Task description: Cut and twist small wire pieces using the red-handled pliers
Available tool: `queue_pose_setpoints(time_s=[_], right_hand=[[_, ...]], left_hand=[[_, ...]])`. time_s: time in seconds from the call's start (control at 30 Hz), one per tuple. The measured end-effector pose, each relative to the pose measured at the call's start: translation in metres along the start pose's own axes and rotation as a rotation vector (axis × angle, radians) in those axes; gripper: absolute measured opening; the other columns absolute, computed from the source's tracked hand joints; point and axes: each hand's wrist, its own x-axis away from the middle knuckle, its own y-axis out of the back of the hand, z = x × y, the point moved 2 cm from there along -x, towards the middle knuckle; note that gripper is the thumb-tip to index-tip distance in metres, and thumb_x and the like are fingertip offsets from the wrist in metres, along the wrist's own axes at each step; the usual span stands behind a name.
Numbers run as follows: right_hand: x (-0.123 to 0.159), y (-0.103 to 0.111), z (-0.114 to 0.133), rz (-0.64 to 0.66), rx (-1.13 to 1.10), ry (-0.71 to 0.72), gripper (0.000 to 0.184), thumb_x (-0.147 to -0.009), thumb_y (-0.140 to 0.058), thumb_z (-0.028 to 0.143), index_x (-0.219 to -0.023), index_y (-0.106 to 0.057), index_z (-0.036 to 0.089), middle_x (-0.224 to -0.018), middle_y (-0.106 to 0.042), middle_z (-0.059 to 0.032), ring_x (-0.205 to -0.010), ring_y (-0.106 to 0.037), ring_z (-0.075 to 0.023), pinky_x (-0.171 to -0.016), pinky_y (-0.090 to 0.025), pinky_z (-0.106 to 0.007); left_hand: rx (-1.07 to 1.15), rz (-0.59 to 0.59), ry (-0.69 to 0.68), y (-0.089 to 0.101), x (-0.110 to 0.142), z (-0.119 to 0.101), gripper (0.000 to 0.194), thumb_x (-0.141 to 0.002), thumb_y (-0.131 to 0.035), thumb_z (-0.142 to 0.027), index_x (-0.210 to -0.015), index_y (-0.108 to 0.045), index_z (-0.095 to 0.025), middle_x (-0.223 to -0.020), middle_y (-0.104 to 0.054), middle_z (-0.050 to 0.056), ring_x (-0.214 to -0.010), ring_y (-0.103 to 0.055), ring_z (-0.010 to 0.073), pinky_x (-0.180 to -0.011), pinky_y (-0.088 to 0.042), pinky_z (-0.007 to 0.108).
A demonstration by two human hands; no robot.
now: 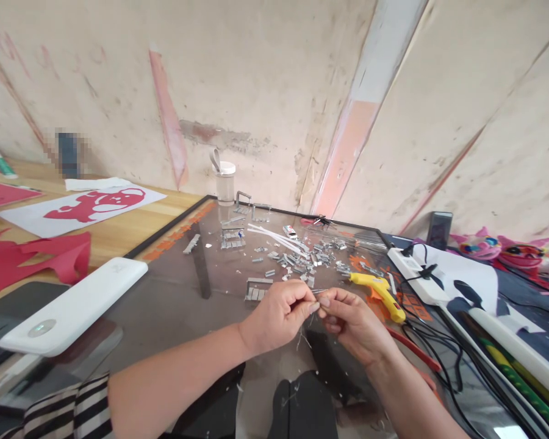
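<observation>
My left hand (279, 314) and my right hand (352, 320) meet over the glass worktop (174, 305), fingertips pinched together on a thin metal wire or pin (319, 291) between them. Both hands are closed in a pinch. Just beyond them lies a scatter of small grey metal staple-like pieces (302, 259) and several thin white strips (274, 236). A yellow glue gun (379, 291) lies to the right of my right hand.
A white flat device (75, 305) rests at the left. Red paper cut-outs (32, 259) lie on the wooden table. A clear jar with white lid (225, 183) stands at the back. A white power strip (414, 274) and black cables (439, 341) are at right.
</observation>
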Motion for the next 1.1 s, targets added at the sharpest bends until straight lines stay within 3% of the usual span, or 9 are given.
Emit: queue_pose_setpoints(time_s=[0.1,0.2,0.33,0.5,0.7,0.87,0.97,1.1], right_hand=[[-0.002,0.005,0.002,-0.017,0.130,0.122,0.018,-0.066,-0.070,0.029,-0.079,-0.065,0.018,-0.061,-0.061,0.0012,-0.048,-0.044,-0.0064,-0.045,-0.033,-0.019],[0.001,0.009,0.013,-0.088,0.512,0.479,0.027,-0.075,-0.062,0.026,-0.101,-0.062,0.024,-0.088,-0.064,-0.0036,-0.073,-0.056,-0.0136,-0.064,-0.044,-0.027],[0.011,0.004,0.027,-0.055,1.054,0.903,0.023,-0.078,-0.056,0.017,-0.098,-0.065,0.025,-0.102,-0.062,-0.0064,-0.092,-0.056,-0.0197,-0.080,-0.045,-0.036],[0.017,0.001,0.029,0.062,1.225,1.101,0.025,-0.079,-0.053,0.011,-0.097,-0.065,0.025,-0.096,-0.065,-0.0058,-0.086,-0.057,-0.0188,-0.074,-0.049,-0.036],[0.019,0.002,0.027,0.072,1.219,1.084,0.024,-0.080,-0.051,0.011,-0.096,-0.064,0.025,-0.087,-0.065,-0.0050,-0.079,-0.058,-0.0168,-0.068,-0.049,-0.032],[0.019,-0.004,0.028,-0.019,1.090,1.005,0.016,-0.079,-0.053,0.012,-0.085,-0.064,0.022,-0.078,-0.064,-0.0042,-0.072,-0.058,-0.0156,-0.063,-0.048,-0.028],[0.019,-0.006,0.027,-0.065,1.010,0.858,0.009,-0.078,-0.055,0.017,-0.076,-0.064,0.020,-0.072,-0.063,-0.0034,-0.065,-0.057,-0.0146,-0.059,-0.045,-0.025],[0.014,-0.005,0.021,-0.113,0.865,0.529,0.016,-0.076,-0.058,0.029,-0.066,-0.062,0.018,-0.061,-0.058,-0.0004,-0.056,-0.049,-0.0124,-0.052,-0.038,-0.023]], left_hand=[[0.171,0.016,0.156,0.000,-0.002,0.009,0.019,-0.078,-0.051,-0.028,-0.065,-0.056,-0.015,-0.058,-0.051,-0.001,-0.055,-0.041,0.0090,-0.055,-0.031,0.021],[0.416,0.004,0.358,-0.001,-0.004,0.019,0.021,-0.075,-0.055,-0.032,-0.063,-0.051,-0.015,-0.054,-0.050,-0.003,-0.049,-0.037,0.0068,-0.048,-0.025,0.020],[0.583,0.025,0.465,-0.004,-0.004,0.023,0.026,-0.070,-0.061,-0.036,-0.062,-0.050,-0.014,-0.051,-0.050,-0.003,-0.045,-0.034,0.0050,-0.046,-0.019,0.019],[0.646,0.072,0.495,-0.006,-0.003,0.020,0.029,-0.068,-0.064,-0.038,-0.062,-0.049,-0.015,-0.050,-0.049,-0.003,-0.045,-0.034,0.0048,-0.046,-0.017,0.020],[0.625,0.100,0.474,-0.008,-0.001,0.018,0.031,-0.066,-0.065,-0.042,-0.062,-0.049,-0.015,-0.050,-0.048,-0.004,-0.045,-0.035,0.0055,-0.046,-0.019,0.020],[0.452,0.048,0.324,-0.005,-0.001,0.012,0.024,-0.075,-0.057,-0.036,-0.065,-0.051,-0.015,-0.054,-0.050,-0.002,-0.051,-0.038,0.0076,-0.052,-0.027,0.021],[0.289,0.035,0.212,-0.001,-0.001,0.006,0.021,-0.079,-0.052,-0.032,-0.066,-0.051,-0.015,-0.058,-0.050,-0.002,-0.055,-0.041,0.0093,-0.056,-0.030,0.022],[0.030,0.015,0.077,0.003,-0.001,0.001,0.021,-0.080,-0.047,-0.028,-0.063,-0.049,-0.017,-0.058,-0.046,-0.002,-0.057,-0.040,0.0105,-0.056,-0.031,0.022]])
